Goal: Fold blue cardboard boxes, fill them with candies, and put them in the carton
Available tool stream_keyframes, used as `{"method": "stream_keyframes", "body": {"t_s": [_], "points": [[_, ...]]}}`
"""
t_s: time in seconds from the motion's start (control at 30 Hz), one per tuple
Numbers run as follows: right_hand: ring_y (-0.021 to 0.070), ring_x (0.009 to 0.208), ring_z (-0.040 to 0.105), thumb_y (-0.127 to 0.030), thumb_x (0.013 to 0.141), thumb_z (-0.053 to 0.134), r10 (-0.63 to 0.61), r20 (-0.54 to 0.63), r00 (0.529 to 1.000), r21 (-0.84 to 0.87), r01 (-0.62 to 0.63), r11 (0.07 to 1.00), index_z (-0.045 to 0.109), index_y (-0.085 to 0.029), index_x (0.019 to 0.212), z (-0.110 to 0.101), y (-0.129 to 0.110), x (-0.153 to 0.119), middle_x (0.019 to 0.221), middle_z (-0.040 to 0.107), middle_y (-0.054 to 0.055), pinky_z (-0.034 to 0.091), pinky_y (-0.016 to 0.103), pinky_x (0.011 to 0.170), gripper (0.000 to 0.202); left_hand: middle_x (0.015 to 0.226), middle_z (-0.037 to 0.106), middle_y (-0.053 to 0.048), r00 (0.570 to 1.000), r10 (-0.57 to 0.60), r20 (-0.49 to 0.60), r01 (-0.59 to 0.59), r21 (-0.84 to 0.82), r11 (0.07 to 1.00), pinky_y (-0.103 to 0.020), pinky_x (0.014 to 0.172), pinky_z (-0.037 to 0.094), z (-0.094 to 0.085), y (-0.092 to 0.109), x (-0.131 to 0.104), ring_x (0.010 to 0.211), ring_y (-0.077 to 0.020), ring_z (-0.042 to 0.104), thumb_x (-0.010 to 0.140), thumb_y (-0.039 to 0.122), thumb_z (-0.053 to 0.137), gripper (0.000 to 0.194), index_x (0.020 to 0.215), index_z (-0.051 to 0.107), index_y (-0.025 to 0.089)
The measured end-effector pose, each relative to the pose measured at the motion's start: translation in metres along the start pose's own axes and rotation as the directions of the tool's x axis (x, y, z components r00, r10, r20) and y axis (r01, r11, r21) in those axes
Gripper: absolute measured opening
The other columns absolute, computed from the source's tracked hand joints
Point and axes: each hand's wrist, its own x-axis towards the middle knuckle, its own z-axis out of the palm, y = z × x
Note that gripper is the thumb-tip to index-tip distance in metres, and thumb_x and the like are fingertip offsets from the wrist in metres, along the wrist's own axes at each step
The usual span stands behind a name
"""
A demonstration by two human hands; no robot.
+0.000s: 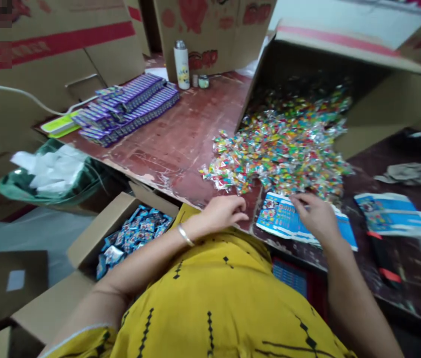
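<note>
My left hand (227, 211), with a bangle on its wrist, is at the table's front edge, left of the blue wrappers. Its fingers are loosely curled with thumb and forefinger apart, and nothing shows between them. Flat blue printed wrappers (283, 217) with white edges lie stacked in front of me. Over the stack is my right hand (316, 216), its thumb and fingertips pinched at the upper edge of a wrapper. Just beyond both hands spreads a heap of small clear-wrapped, colourful candies (281, 149), spilling from a cardboard box (374, 104) tipped on its side.
Purple boxes (131, 107) are stacked at the table's far left, near a white flask (182, 67). Below left, an open carton (102, 223) holds filled blue packets (141, 228). More wrappers (392, 214), a black-and-red tool (383, 258) and a cloth (407, 173) lie right.
</note>
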Motion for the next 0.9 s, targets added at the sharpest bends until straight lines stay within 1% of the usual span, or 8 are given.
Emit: {"method": "stream_keyframes", "body": {"t_s": [0.1, 0.2, 0.3, 0.4, 0.5, 0.6, 0.73, 0.9], "points": [[0.0259, 0.090, 0.064, -0.037, 0.093, 0.049, -0.045, 0.062, 0.997, -0.126, 0.053, 0.991, 0.073, -0.021, 0.100, 0.014, 0.001, 0.004, 0.100, 0.069, 0.009, 0.047, 0.035, 0.074, 0.029, 0.103, 0.065, -0.007, 0.998, 0.008, 0.069, -0.021, 0.187, 0.982, -0.029, 0.072, 0.048, 0.040, 0.024, 0.031, 0.087, -0.0213, 0.065, 0.085, 0.046, 0.060, 0.032, 0.105, 0.056, 0.020], [0.0278, 0.098, 0.059, -0.040, 0.093, 0.049, -0.082, 0.070, 0.994, -0.212, 0.095, 0.973, 0.072, -0.023, 0.107, 0.024, -0.005, 0.010, 0.101, 0.065, 0.011, 0.046, 0.035, 0.076, 0.032, 0.109, 0.063, -0.010, 0.994, -0.040, 0.105, 0.009, 0.282, 0.959, -0.034, 0.075, 0.051, 0.058, 0.033, 0.048, 0.093, -0.0266, 0.065, 0.084, 0.047, 0.062, 0.042, 0.115, 0.051, 0.020], [0.0277, 0.100, 0.057, -0.040, 0.092, 0.052, -0.119, 0.071, 0.990, -0.197, 0.131, 0.971, 0.072, -0.024, 0.106, 0.030, -0.009, 0.016, 0.099, 0.063, 0.010, 0.046, 0.035, 0.078, 0.030, 0.108, 0.063, -0.010, 0.991, -0.078, 0.113, 0.042, 0.291, 0.956, -0.037, 0.078, 0.051, 0.061, 0.032, 0.052, 0.095, -0.0280, 0.065, 0.083, 0.048, 0.063, 0.045, 0.115, 0.050, 0.020], [0.0272, 0.097, 0.058, -0.042, 0.089, 0.056, -0.102, 0.013, 0.995, -0.124, 0.103, 0.987, 0.072, -0.023, 0.098, 0.031, -0.007, 0.020, 0.098, 0.063, 0.010, 0.046, 0.036, 0.079, 0.026, 0.110, 0.063, -0.010, 0.988, -0.101, 0.119, 0.063, 0.286, 0.956, -0.036, 0.081, 0.051, 0.060, 0.030, 0.050, 0.099, -0.0272, 0.064, 0.083, 0.049, 0.063, 0.045, 0.115, 0.049, 0.021], [0.0234, 0.084, 0.059, -0.041, 0.088, 0.058, -0.042, -0.083, 0.996, 0.022, 0.043, 0.999, 0.070, -0.021, 0.088, 0.024, -0.007, 0.022, 0.091, 0.062, 0.007, 0.046, 0.034, 0.074, 0.023, 0.112, 0.061, -0.009, 0.987, -0.114, 0.112, 0.081, 0.270, 0.959, -0.036, 0.081, 0.051, 0.059, 0.030, 0.047, 0.099, -0.0264, 0.064, 0.081, 0.051, 0.063, 0.048, 0.116, 0.047, 0.022], [0.0193, 0.074, 0.058, -0.040, 0.087, 0.059, -0.042, -0.138, 0.990, 0.129, 0.060, 0.990, 0.069, -0.022, 0.082, 0.013, -0.012, 0.022, 0.085, 0.061, 0.004, 0.045, 0.031, 0.069, 0.021, 0.114, 0.059, -0.009, 0.989, -0.116, 0.093, 0.089, 0.253, 0.963, -0.036, 0.079, 0.052, 0.059, 0.031, 0.045, 0.097, -0.0261, 0.064, 0.082, 0.051, 0.063, 0.047, 0.115, 0.047, 0.022], [0.0179, 0.070, 0.058, -0.037, 0.088, 0.058, -0.082, -0.170, 0.982, 0.103, 0.100, 0.990, 0.069, -0.021, 0.083, 0.005, -0.023, 0.019, 0.083, 0.060, 0.004, 0.044, 0.030, 0.067, 0.020, 0.118, 0.055, -0.011, 0.992, -0.107, 0.065, 0.089, 0.231, 0.969, -0.037, 0.078, 0.052, 0.059, 0.032, 0.042, 0.095, -0.0266, 0.064, 0.083, 0.049, 0.062, 0.045, 0.114, 0.048, 0.021], [0.0223, 0.082, 0.060, -0.035, 0.088, 0.057, -0.137, -0.153, 0.979, 0.023, 0.142, 0.990, 0.068, -0.022, 0.085, 0.002, -0.032, 0.014, 0.088, 0.063, 0.007, 0.044, 0.032, 0.071, 0.018, 0.119, 0.053, -0.011, 0.992, -0.121, 0.047, 0.109, 0.207, 0.972, -0.037, 0.079, 0.052, 0.059, 0.033, 0.040, 0.094, -0.0263, 0.064, 0.080, 0.046, 0.066, 0.045, 0.114, 0.048, 0.021]]}}
